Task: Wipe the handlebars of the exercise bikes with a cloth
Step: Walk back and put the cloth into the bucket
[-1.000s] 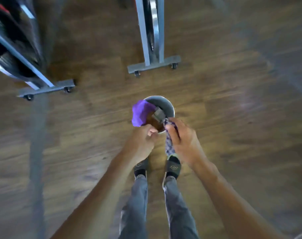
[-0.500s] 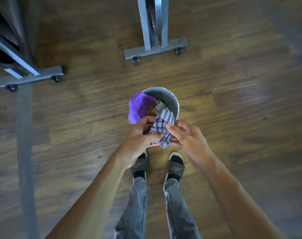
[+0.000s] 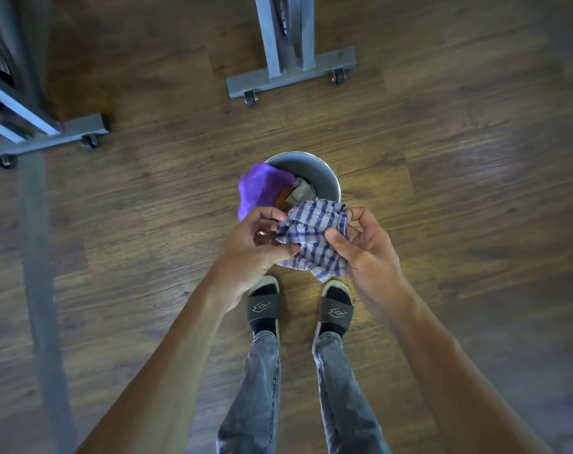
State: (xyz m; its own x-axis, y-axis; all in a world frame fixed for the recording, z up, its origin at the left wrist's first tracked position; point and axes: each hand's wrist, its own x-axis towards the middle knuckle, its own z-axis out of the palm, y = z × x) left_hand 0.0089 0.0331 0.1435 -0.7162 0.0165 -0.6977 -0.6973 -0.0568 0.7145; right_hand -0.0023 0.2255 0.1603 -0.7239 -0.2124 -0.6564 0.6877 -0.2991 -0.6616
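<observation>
Both forearms reach forward and converge; the left hand (image 3: 252, 247) and right hand (image 3: 365, 249) pinch with curled fingers.

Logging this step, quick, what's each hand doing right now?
Left hand: holding the checked cloth.
Right hand: also holding the cloth, thumb and fingers curled round it.
</observation>
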